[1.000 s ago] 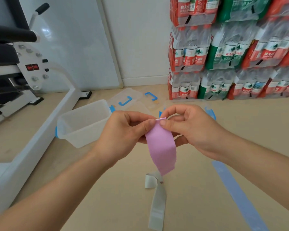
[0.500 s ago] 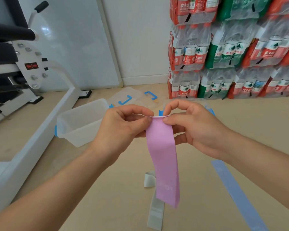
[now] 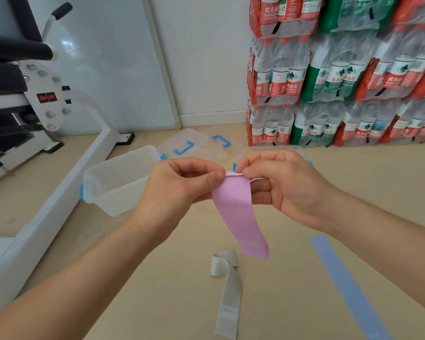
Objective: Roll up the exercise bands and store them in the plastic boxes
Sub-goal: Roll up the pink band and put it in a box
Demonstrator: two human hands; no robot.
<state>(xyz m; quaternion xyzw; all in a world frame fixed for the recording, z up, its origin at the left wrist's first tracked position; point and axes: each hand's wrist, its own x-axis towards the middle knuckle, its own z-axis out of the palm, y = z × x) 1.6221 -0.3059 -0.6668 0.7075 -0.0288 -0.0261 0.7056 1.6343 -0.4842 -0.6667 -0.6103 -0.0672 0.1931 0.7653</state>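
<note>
Floor [image 3: 157, 303]: you are looking down on a smooth beige floor that runs to the far wall.
Wall [image 3: 206, 57]: plain white ahead of you, with a white skirting board [image 3: 211, 119] along its foot.
Panel [image 3: 108, 57]: a large pale board leans against the wall at your far left.
Exercise machine [image 3: 42, 99]: white frame with black pads along your left edge.
Bottled water packs [image 3: 341, 77]: stacked high at your far right.
Light: even and soft.

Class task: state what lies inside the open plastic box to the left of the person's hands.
The plastic box looks empty: its translucent walls and floor show no band. The left hand hides its near right corner, so that part is unseen.
</note>
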